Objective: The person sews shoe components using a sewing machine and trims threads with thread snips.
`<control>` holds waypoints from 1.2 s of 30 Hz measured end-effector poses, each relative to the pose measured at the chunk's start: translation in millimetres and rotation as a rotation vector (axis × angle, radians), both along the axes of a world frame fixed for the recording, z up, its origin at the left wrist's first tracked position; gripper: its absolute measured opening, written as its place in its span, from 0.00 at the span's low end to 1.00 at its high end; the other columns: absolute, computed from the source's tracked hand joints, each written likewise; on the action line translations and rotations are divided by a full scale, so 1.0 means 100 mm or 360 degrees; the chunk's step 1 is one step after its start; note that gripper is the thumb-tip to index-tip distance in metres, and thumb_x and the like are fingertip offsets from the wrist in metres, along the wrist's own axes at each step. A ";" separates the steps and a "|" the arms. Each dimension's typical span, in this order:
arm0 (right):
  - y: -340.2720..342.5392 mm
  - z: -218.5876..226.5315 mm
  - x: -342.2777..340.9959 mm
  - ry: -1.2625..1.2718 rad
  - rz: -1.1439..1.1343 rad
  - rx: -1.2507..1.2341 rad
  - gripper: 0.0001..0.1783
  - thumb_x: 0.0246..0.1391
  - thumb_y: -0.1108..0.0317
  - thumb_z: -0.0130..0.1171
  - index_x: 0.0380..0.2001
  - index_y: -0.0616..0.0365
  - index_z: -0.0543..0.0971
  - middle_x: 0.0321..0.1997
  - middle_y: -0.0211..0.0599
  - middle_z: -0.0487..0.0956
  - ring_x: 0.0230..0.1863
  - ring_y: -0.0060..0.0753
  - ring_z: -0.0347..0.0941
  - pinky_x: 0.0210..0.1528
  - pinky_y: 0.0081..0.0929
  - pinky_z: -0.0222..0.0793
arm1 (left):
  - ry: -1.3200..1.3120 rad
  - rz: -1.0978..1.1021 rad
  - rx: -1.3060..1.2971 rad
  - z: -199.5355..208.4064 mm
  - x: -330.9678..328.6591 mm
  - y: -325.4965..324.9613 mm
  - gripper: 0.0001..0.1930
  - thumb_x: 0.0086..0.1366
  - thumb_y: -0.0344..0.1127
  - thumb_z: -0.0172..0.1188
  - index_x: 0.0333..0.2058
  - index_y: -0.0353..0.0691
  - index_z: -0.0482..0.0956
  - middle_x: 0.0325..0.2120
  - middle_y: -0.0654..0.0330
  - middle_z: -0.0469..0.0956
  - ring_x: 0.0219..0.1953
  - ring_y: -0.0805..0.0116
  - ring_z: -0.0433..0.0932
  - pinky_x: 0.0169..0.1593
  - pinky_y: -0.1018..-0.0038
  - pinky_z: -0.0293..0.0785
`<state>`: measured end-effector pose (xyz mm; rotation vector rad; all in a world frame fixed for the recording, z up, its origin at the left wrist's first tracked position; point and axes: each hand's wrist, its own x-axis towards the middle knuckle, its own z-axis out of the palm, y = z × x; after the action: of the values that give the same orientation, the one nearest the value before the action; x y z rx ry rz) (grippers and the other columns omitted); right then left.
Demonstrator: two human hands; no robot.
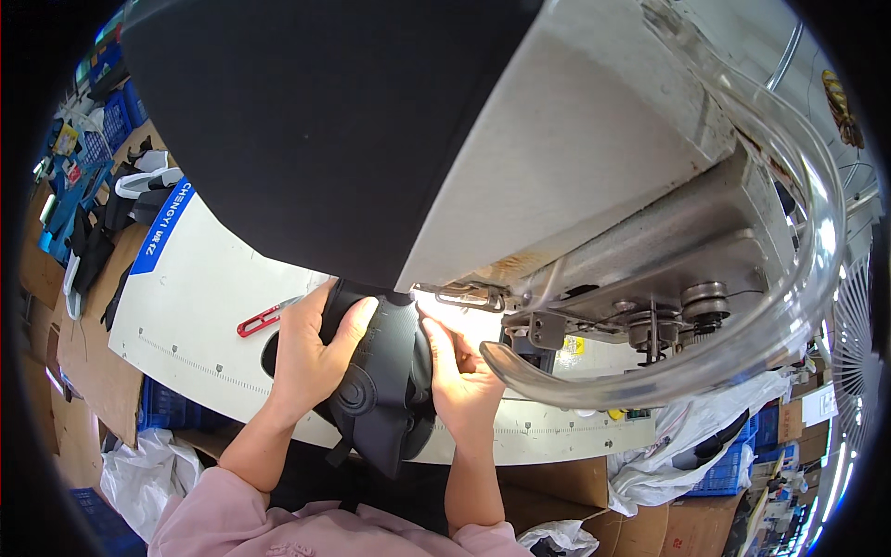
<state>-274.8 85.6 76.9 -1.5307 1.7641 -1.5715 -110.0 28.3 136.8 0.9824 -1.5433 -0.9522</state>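
A black padded shoe upper [385, 381] lies under the head of a large grey sewing machine [557, 186], lit by the machine's lamp. My left hand [311, 353] grips its left side with the thumb on top. My right hand [459, 371] pinches its right edge close to the needle area [464, 299]. Both forearms come up from the lower edge in pink sleeves.
Red-handled snips [260, 320] lie on the white machine table [186, 306] left of my left hand. A clear plastic tube [742, 353] curves around the machine's right end. Black cut pieces [93, 246] sit far left. Blue crates [167, 408], plastic bags and cardboard boxes stand below.
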 end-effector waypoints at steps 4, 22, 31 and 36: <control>-0.01 0.06 0.01 -0.0066 -0.0021 0.0138 0.12 0.58 0.80 0.60 0.45 0.67 0.82 0.43 0.35 0.84 0.42 0.19 0.77 0.48 0.17 0.70 | 0.0003 -0.0035 0.0019 0.01 0.01 -0.02 0.08 0.66 0.30 0.58 0.36 0.28 0.78 0.24 0.57 0.81 0.25 0.76 0.75 0.32 0.78 0.71; 0.21 0.07 0.11 -0.0928 0.0520 0.0011 0.14 0.62 0.79 0.54 0.50 0.61 0.71 0.47 0.34 0.77 0.44 0.18 0.72 0.48 0.18 0.67 | -0.1337 -0.1053 -0.0868 -0.01 0.52 0.34 0.53 0.38 0.73 0.66 0.65 0.66 0.63 0.69 0.60 0.54 0.71 0.48 0.48 0.65 0.28 0.28; 0.38 0.51 -0.04 -0.0243 0.0356 -0.0142 0.13 0.59 0.82 0.53 0.42 0.58 0.83 0.30 0.31 0.75 0.25 0.18 0.62 0.27 0.19 0.59 | -0.0984 -0.0727 -0.1004 0.07 0.56 0.47 0.29 0.41 0.36 0.67 0.48 0.52 0.78 0.62 0.60 0.69 0.67 0.43 0.59 0.66 0.30 0.40; 0.41 0.67 0.01 0.0449 0.0327 -0.0044 0.24 0.51 0.87 0.49 0.45 0.50 0.84 0.29 0.41 0.68 0.25 0.38 0.66 0.29 0.25 0.61 | -0.0872 -0.0482 -0.1312 0.18 0.50 0.56 0.16 0.55 0.35 0.56 0.41 0.36 0.80 0.45 0.54 0.82 0.52 0.54 0.79 0.65 0.46 0.63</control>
<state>-273.5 126.7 143.7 -1.9589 1.6612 -1.3395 -59.5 84.3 154.5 0.4169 -2.3157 -0.1494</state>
